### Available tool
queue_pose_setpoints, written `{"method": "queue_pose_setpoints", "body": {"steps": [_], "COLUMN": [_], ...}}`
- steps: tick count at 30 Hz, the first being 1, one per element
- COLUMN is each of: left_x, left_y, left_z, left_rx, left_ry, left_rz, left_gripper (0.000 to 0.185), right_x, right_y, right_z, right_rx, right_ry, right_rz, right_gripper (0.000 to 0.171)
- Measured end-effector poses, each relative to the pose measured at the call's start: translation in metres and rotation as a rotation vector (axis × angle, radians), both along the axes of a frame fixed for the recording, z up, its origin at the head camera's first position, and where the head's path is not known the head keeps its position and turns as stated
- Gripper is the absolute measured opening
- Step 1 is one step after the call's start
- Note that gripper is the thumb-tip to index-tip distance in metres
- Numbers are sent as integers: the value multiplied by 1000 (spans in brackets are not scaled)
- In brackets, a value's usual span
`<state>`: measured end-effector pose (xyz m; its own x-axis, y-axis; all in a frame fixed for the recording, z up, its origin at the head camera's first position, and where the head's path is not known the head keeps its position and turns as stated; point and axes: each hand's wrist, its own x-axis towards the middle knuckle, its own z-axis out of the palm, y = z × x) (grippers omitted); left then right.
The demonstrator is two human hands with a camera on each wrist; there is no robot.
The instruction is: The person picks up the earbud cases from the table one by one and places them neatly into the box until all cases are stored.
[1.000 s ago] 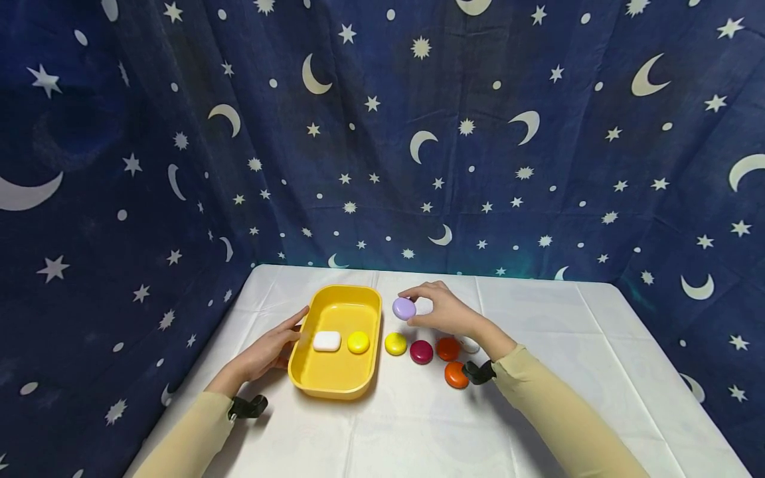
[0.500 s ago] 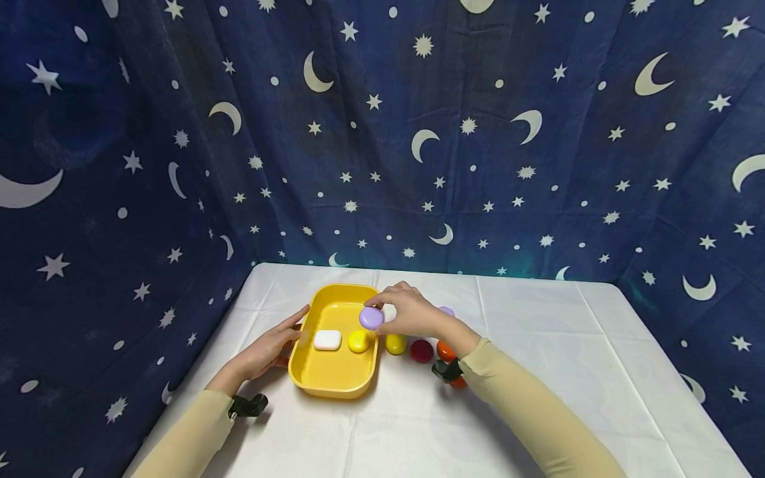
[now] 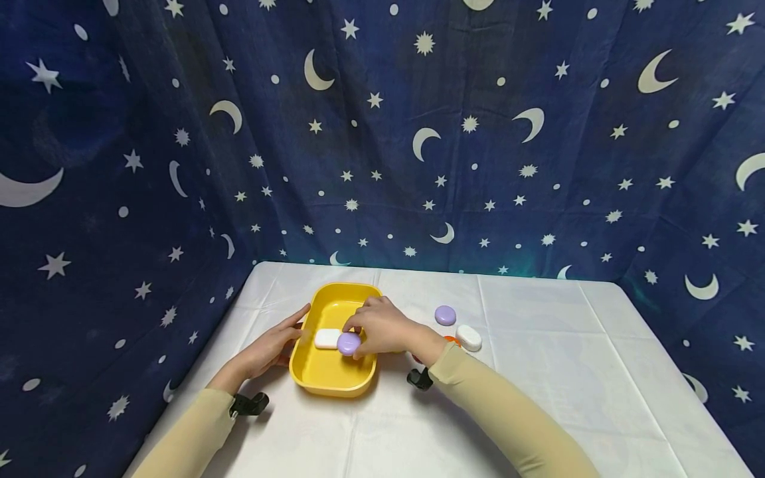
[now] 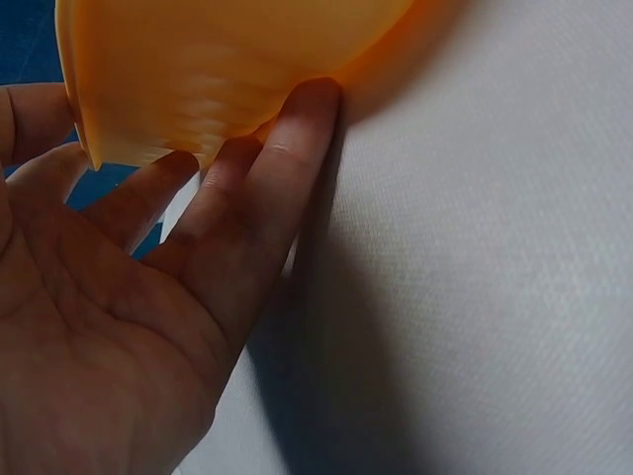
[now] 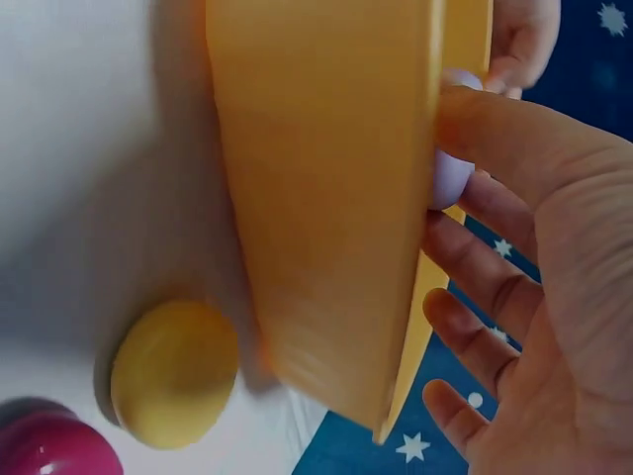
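My right hand (image 3: 382, 326) pinches a smooth lilac disc (image 3: 348, 344) between thumb and fingers, low inside the yellow tray (image 3: 333, 384). Beside the disc lies a white rounded-rectangle piece (image 3: 326, 338). The yellow piece in the tray is hidden by the disc and the hand. My left hand (image 3: 267, 352) is at the tray's left side. In the left wrist view its fairly straight fingers (image 4: 287, 158) touch the outer wall. In the right wrist view the lilac disc (image 5: 453, 176) shows partly behind the tray's rim.
On the white-covered table (image 3: 538, 372), a second lilac disc (image 3: 445, 315) and a white oval piece (image 3: 469, 337) lie right of the tray. A yellow piece (image 5: 176, 374) and a dark pink one (image 5: 59, 445) sit near the tray. An orange piece (image 3: 452, 340) is partly hidden by the right arm.
My right hand has carried the lilac disc leftward from beside the tray, over its rim and down into it. The left hand has stayed at the tray's side.
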<state>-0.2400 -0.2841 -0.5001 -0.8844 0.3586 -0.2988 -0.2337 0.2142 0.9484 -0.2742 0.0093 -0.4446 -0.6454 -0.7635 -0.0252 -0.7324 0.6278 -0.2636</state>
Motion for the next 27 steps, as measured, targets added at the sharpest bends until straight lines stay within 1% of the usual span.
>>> {"method": "queue_pose_setpoints", "body": {"steps": [6,10,11,16,27], "left_x": [0,0,0,0,0], "left_y": [1,2,3,3,2], "left_z": [1,2,2,2,-1], "left_rx": [-11,-37,-41,-39,-15], "left_ry": [-1,-8,-4,-2,3], "left_rz": [9,34,31,29,24], "left_gripper": [68,67,67,66,68], "right_x": [4,4,4,2,0], "right_y": [-10,-13,-13,-4,23], "right_z": [-6,-10,-11,-13,-2], "right_rx": [73,98,99,73,-36], "right_ry": [50,96,107,118,45], "right_rz": [21,25,25,-2,-79], "right_gripper": [47,48,49,51,57]}}
